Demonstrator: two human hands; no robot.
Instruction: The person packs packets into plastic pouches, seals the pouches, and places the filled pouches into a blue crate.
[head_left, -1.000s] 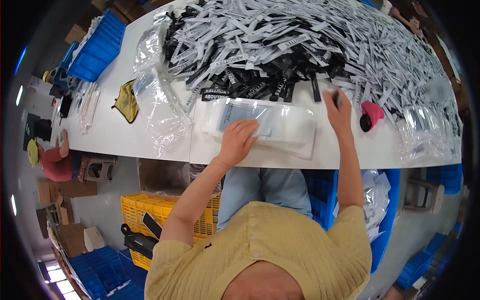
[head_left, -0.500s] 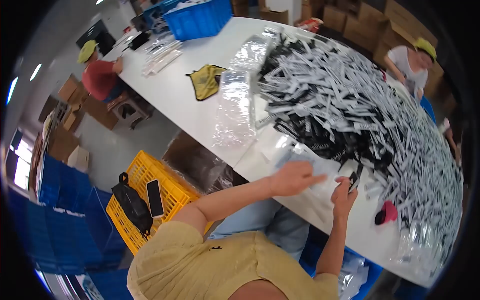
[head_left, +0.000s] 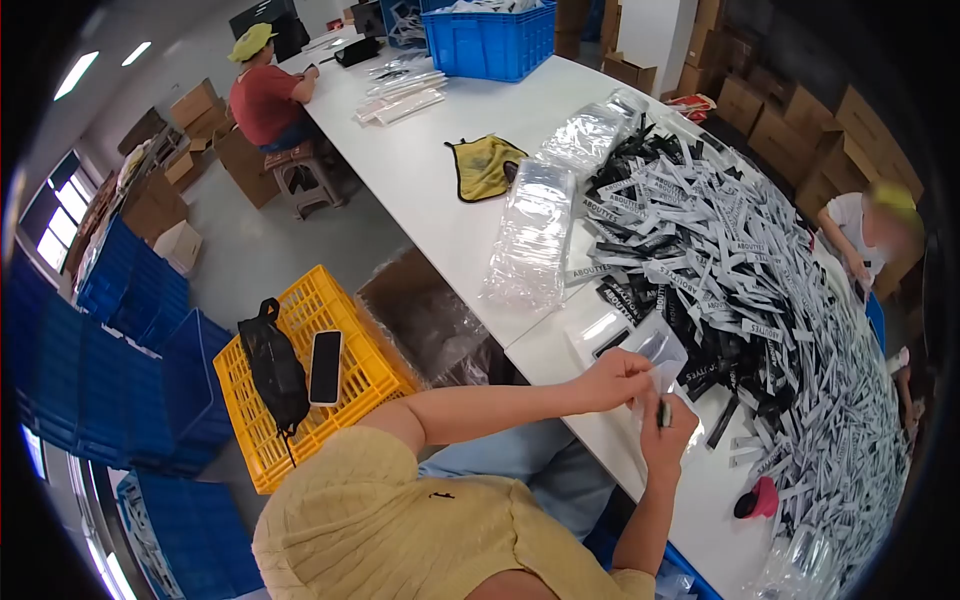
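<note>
Above the near table edge, my left hand [head_left: 615, 382] is closed in a pinch on a clear plastic bag [head_left: 664, 352]. My right hand [head_left: 668, 432] is beside it, fingers curled around a small dark piece [head_left: 664, 412] whose kind I cannot make out. The lower part of the bag reaches down between both hands. Just beyond them, a heap of black strips [head_left: 720, 345] and white strips [head_left: 700, 225] printed "ABOUTYES" covers much of the table. Another clear bag [head_left: 592, 328] lies flat behind my left hand, with a dark strip on it.
Stacks of clear bags [head_left: 535, 225] and a yellow cloth [head_left: 487, 168] lie on the white table [head_left: 420, 170]. A pink and black object [head_left: 760, 497] is at right. A yellow crate [head_left: 340, 290] bears a phone [head_left: 325, 368] and black pouch [head_left: 272, 365]. Two co-workers sit further off.
My left hand went from an outstretched finger above the table to pinching the clear bag beside my right hand. The view has turned, shifting the surroundings mostly rightward.
</note>
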